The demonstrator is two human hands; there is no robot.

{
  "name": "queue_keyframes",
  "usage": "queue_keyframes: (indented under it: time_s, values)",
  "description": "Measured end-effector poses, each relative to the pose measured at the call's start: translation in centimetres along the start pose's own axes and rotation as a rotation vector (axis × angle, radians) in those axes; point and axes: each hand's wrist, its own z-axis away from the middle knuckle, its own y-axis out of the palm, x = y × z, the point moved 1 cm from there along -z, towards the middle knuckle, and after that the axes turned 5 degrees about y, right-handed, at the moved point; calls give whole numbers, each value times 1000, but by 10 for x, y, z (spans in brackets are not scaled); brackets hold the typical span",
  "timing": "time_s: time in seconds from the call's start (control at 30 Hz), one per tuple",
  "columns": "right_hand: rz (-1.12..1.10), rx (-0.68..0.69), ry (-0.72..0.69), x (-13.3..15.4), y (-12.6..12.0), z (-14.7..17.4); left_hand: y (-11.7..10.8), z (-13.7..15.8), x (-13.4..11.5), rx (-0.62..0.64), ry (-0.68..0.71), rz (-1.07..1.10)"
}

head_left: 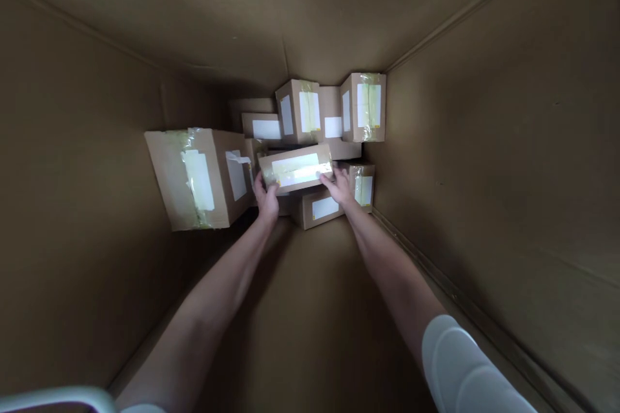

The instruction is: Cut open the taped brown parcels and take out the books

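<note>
Between my two hands is a small brown cardboard box point(314, 184), with a white label and clear tape on the side facing me. My left hand point(267, 199) grips its left end, thumb on the near face. At the right end my right hand point(340, 187) holds it, thumb over the label edge. The box tilts slightly, its right end higher. Just below it sits another labelled box point(310, 214), partly covered by the held one. A taped box point(364, 186) stands close to the right of my right hand.
All this lies deep inside a large cardboard container with high walls point(484, 142). A larger taped box point(169, 174) stands at the left. Behind are more labelled boxes, including a back-middle box point(284, 93) and a back-right box point(382, 100) in the corner.
</note>
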Motion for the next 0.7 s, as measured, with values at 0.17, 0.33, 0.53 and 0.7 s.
queue_keyframes:
  time_s: [0.17,0.33,0.53,0.7]
  values:
    - [-174,99,189,-23,20,11,4,-22,11,183,0,-16]
    - [-336,90,169,-30,28,15,-1,-25,7,269,3,-11]
    - [-394,37,126,-20,10,44,-4,-4,-39,313,-6,-2]
    - [-400,-56,84,18,-29,97,-11,34,-113,346,37,15]
